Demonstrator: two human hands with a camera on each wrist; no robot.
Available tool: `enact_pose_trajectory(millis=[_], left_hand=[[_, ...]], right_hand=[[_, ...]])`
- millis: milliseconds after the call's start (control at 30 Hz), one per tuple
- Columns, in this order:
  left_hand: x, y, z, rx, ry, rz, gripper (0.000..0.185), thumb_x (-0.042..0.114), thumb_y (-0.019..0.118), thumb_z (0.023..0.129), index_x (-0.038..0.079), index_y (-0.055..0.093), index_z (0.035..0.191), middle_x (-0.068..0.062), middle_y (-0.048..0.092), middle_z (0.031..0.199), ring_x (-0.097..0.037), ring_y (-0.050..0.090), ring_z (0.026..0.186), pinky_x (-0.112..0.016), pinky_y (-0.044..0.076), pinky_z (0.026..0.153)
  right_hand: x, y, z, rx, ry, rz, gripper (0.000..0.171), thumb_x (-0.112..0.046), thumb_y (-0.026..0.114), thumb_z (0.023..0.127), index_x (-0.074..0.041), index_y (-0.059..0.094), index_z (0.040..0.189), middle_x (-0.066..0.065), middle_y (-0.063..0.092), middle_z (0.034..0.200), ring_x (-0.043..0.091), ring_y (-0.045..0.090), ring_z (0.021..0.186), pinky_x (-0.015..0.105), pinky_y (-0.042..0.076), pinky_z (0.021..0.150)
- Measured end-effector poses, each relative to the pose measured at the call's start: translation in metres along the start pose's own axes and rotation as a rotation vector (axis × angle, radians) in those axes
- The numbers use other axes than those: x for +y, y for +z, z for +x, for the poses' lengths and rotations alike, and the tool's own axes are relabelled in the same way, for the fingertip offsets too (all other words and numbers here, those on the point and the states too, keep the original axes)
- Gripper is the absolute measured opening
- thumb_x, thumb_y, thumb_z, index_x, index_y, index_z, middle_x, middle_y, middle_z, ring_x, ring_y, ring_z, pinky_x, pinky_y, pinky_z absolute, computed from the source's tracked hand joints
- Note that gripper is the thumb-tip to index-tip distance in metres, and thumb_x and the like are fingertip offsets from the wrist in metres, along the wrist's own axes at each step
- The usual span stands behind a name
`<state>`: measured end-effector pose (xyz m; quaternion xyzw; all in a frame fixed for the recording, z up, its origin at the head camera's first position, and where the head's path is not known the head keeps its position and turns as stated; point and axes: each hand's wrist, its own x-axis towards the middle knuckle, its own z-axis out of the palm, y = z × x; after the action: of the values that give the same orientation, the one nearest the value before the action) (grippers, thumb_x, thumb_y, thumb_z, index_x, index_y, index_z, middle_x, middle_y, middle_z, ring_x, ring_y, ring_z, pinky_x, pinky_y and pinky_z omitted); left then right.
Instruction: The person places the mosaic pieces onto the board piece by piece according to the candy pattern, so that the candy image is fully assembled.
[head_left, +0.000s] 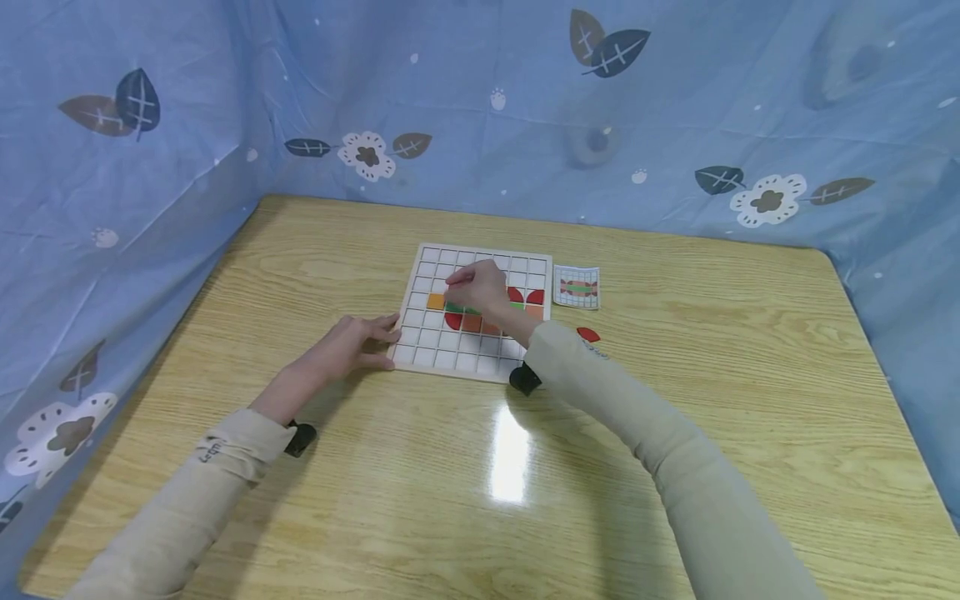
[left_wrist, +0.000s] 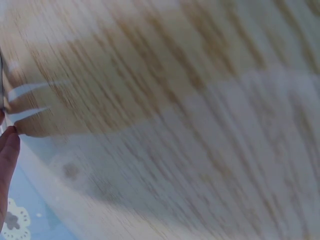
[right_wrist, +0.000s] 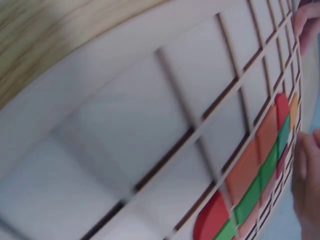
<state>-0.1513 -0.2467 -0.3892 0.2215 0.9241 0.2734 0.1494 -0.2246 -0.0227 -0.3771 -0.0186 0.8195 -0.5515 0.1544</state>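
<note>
My right hand (head_left: 480, 287) hovers curled over the white wooden grid board (head_left: 442, 354), its pinch unclear; my left hand (head_left: 360, 340), fingers straight, steadies the board's left edge.

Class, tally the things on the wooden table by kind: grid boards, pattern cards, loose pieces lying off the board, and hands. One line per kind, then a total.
Grid board: 1
Pattern card: 1
Loose red piece off the board: 1
Hands: 2, left hand and right hand
Total: 5

The right hand (head_left: 480, 287) hides whatever its curled fingertips hold over the grid board (head_left: 420, 350).
</note>
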Motion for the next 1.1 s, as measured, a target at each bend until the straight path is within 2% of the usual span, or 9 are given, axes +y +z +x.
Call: enact_pose_trajectory(millis=[233,367,500,667,867,967,1100], left_hand=[[0.000,0.001,0.000,0.005,0.009,0.003,0.052,0.010,0.076,0.080,-0.009,0.056,0.124,-0.025,0.038,0.143,-0.042,0.036,0.132,-0.052,0.035,0.105],[0.001,0.001,-0.001,0.002,0.011,0.000,0.052,0.010,0.075,0.080,-0.009,0.056,0.124,-0.025,0.038,0.143,-0.042,0.036,0.132,-0.053,0.035,0.105],[0.001,0.000,-0.001,-0.001,0.006,-0.003,0.052,0.010,0.075,0.081,-0.010,0.056,0.125,-0.026,0.037,0.144,-0.042,0.035,0.132,-0.053,0.035,0.105],[0.000,0.000,0.001,0.010,0.009,0.001,0.052,0.008,0.076,0.079,-0.009,0.056,0.124,-0.025,0.038,0.143,-0.042,0.036,0.132,-0.053,0.035,0.105],[-0.006,0.007,-0.003,0.019,0.060,0.025,0.052,0.009,0.077,0.078,-0.010,0.058,0.122,-0.027,0.042,0.140,-0.044,0.040,0.128,-0.055,0.037,0.103],[-0.007,0.009,-0.005,0.007,0.062,0.005,0.052,0.010,0.077,0.079,-0.010,0.057,0.122,-0.027,0.041,0.140,-0.044,0.039,0.129,-0.055,0.037,0.103],[-0.006,0.005,-0.004,0.021,0.055,-0.019,0.052,0.010,0.076,0.079,-0.010,0.057,0.123,-0.026,0.040,0.142,-0.043,0.037,0.131,-0.055,0.035,0.104]], right_hand=[[0.014,-0.022,-0.004,-0.085,-0.010,0.194,0.026,0.001,0.065,0.089,0.007,0.066,0.114,0.022,0.066,0.111,0.029,0.064,0.102,0.037,0.054,0.086],[0.024,-0.040,-0.014,-0.144,-0.034,0.220,0.030,-0.001,0.063,0.091,0.007,0.062,0.120,0.023,0.063,0.118,0.029,0.061,0.108,0.039,0.052,0.091],[0.036,-0.060,-0.031,-0.163,-0.070,0.206,0.032,-0.003,0.062,0.092,0.008,0.060,0.122,0.023,0.061,0.123,0.030,0.060,0.109,0.039,0.052,0.090],[0.056,-0.089,-0.062,-0.141,-0.099,0.141,0.034,-0.008,0.065,0.092,0.004,0.061,0.123,0.020,0.061,0.125,0.024,0.063,0.106,0.032,0.054,0.086],[0.088,-0.122,-0.099,-0.074,-0.043,0.078,0.034,-0.008,0.069,0.089,0.004,0.063,0.120,0.019,0.065,0.119,0.014,0.065,0.097,0.020,0.053,0.080],[0.101,-0.134,-0.109,-0.068,-0.066,0.027,0.033,-0.002,0.069,0.087,0.009,0.063,0.117,0.023,0.065,0.116,0.012,0.066,0.092,0.016,0.052,0.078],[0.108,-0.141,-0.113,-0.051,-0.130,-0.055,0.030,0.002,0.072,0.083,0.010,0.065,0.111,0.023,0.067,0.110,0.015,0.067,0.086,0.015,0.052,0.073]])
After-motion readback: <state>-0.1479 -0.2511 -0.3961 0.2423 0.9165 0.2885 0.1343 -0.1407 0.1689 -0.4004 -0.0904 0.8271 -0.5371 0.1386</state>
